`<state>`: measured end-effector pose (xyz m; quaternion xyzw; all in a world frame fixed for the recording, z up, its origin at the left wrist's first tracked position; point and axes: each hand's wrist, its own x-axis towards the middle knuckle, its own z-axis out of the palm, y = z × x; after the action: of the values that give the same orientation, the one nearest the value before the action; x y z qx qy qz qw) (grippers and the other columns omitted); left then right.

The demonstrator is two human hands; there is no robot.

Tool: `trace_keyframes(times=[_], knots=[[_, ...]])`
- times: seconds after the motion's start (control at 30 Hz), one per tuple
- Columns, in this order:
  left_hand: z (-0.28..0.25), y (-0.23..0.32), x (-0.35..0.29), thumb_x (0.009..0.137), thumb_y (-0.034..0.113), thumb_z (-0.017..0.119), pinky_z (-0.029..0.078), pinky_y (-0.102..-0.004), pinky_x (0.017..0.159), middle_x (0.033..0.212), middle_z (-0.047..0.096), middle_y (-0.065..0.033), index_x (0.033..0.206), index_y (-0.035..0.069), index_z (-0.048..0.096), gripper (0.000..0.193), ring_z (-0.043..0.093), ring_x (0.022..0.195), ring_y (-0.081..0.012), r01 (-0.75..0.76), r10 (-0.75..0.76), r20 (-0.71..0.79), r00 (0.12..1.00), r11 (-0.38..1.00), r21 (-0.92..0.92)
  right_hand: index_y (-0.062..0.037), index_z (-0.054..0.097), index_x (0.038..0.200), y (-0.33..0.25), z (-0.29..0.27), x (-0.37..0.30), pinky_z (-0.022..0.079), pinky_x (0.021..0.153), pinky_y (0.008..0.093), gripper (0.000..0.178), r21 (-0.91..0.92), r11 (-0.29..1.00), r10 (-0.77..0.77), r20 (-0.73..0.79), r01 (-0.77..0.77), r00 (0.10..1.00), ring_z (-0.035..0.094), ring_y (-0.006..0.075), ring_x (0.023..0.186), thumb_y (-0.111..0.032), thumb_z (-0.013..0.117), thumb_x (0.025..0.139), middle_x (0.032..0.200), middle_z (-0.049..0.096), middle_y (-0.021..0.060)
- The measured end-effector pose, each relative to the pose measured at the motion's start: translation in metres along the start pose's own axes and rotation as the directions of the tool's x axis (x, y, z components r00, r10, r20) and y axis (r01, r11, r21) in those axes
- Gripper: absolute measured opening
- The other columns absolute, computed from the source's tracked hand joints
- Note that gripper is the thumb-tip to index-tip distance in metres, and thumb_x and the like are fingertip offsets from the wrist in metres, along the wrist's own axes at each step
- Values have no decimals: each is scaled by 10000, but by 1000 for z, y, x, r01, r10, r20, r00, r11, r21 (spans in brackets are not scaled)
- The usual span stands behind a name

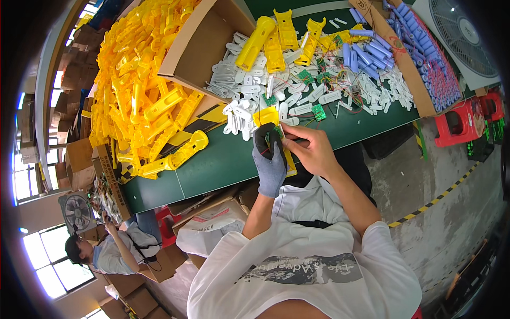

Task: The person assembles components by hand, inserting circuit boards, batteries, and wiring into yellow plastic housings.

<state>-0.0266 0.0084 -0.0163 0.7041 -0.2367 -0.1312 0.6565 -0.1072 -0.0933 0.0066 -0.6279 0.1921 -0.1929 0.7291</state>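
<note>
A long, yellow plastic housing (290,162) was held over the near edge of the dark-green desk (212,171), its long axis running from eleven to five o'clock. The grey-gloved left hand (270,160) had its fingers around it; from the bare right hand (314,153), equally near, it lay at nine o'clock. Whether the right fingers pinched anything could not be told; the glove hid the housing's middle.

Yellow held casing (266,115), grey-and-black glove (270,173), dark green table (223,162), lilac cells (367,56), floor tape (451,189) striped yellow and black.
</note>
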Motion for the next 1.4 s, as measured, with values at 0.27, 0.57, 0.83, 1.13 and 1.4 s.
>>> trace_keyframes(times=[0.27,0.57,0.83,1.13,1.4], knots=[[0,-2,0,868,-46,493,456,-311,829,990,582,-128,1098,-38,535,233,558,908,-194,-96,96,3,995,994,48,13,571,1246,6,-2,-2,560,735,312,378,-153,981,-125,-4,123,992,674,203,861,-38,627,876,1042,675,174],[15,21,5,822,-60,519,472,-326,771,906,593,-140,1073,-31,551,255,584,826,-229,-219,204,85,975,946,240,61,579,1171,-10,-24,-5,515,668,376,374,-534,722,-481,68,440,874,620,313,782,-66,624,822,886,645,169],[89,69,89,942,5,477,432,-243,832,1046,576,-63,1178,8,516,239,530,927,-110,-121,140,259,956,989,-86,41,516,1273,-43,-81,2,508,819,361,432,-360,829,-522,-226,427,822,604,326,1007,-151,578,891,1176,589,216],[282,28,417,886,235,655,478,-260,521,867,614,-66,1346,91,444,526,570,639,-99,-145,139,69,988,984,101,-19,688,800,50,-100,-76,518,554,286,28,-383,827,-517,-228,412,825,640,193,611,-28,669,781,760,671,98],[343,12,534,729,378,750,533,-388,834,1075,669,-184,1278,91,545,653,687,882,-254,-241,181,161,970,648,722,-33,650,746,61,-158,-95,468,457,269,66,-428,902,-269,-664,-59,698,593,170,497,-35,716,739,664,625,69]])
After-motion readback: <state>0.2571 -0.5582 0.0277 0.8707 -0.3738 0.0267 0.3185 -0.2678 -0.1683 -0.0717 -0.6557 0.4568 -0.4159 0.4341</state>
